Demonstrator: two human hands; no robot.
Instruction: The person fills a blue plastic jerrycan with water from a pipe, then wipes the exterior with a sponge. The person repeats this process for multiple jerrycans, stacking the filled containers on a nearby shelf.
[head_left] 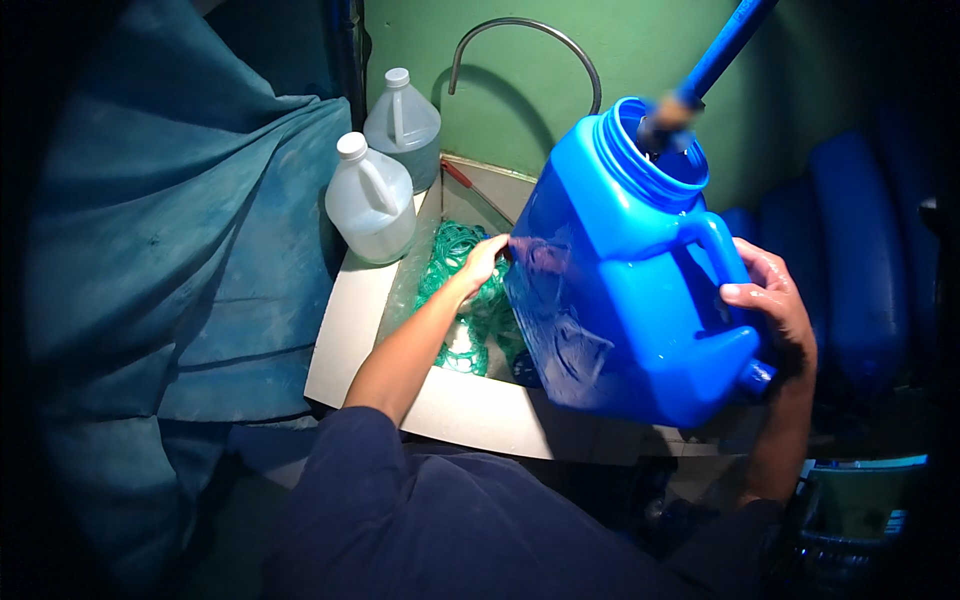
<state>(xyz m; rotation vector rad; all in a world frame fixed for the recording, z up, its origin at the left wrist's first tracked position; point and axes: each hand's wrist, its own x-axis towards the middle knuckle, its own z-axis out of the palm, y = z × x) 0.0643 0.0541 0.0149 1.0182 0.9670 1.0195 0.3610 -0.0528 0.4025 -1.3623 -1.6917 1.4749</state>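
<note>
A large blue plastic jug [640, 290] with a wide uncapped mouth is held tilted over the tiled sink [480, 396]. My left hand [483, 265] presses against its left side, with the fingertips partly hidden behind it. On the other side, my wet right hand [770, 295] grips the jug's handle. Down from the upper right comes a blue pipe [725, 48]; its blurred brownish end [672, 112] sits at the jug's mouth. Green netting [460, 262] lies in the sink beside my left hand.
Two translucent white jugs with clear liquid, one nearer [370, 205] and one behind [403, 115], stand on the left ledge. A curved metal spout [530, 22] rises at the green wall. A red-handled tool [457, 174] leans in the sink corner. Teal cloth [200, 260] hangs left; blue containers [855, 240] stand right.
</note>
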